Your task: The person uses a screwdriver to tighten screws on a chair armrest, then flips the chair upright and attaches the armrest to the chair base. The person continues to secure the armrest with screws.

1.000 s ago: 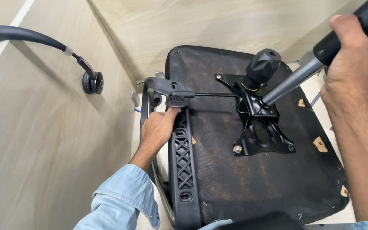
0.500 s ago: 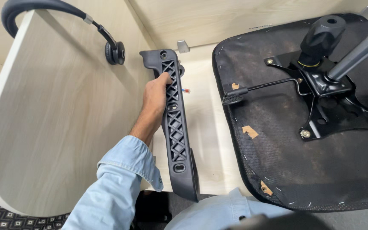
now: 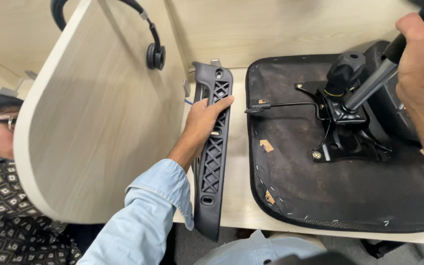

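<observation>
We see the left hand point(image 3: 203, 119) in the middle of the frame, its arm in a light blue sleeve point(image 3: 148, 216) rising from the lower left; the wrist is straight and the fingers curl over the edge of a long black plastic armrest bracket point(image 3: 212, 157), so the grip is clamped on that bracket near its upper third; the bracket lies lengthwise on the pale table point(image 3: 236, 196), its lattice ribs facing up, its lower end overhanging the near edge of the table; it sits just beside the left rim of the upturned chair seat point(image 3: 330, 196), apart from it by a narrow strip of table. The right hand point(image 3: 420, 64) enters at the upper right, forearm running down the right edge; its grip is closed around the gas-lift column point(image 3: 369, 86), a grey metal tube slanting up out of the black metal mechanism plate point(image 3: 344, 132) fixed to the seat's underside; a thin lever rod point(image 3: 285, 104) reaches left from that plate. A rounded wooden partition point(image 3: 99, 122) fills the left of the frame; a black headset point(image 3: 150, 44) hangs over its top edge; another person in a patterned shirt point(image 3: 6, 216) shows at the lower left.
</observation>
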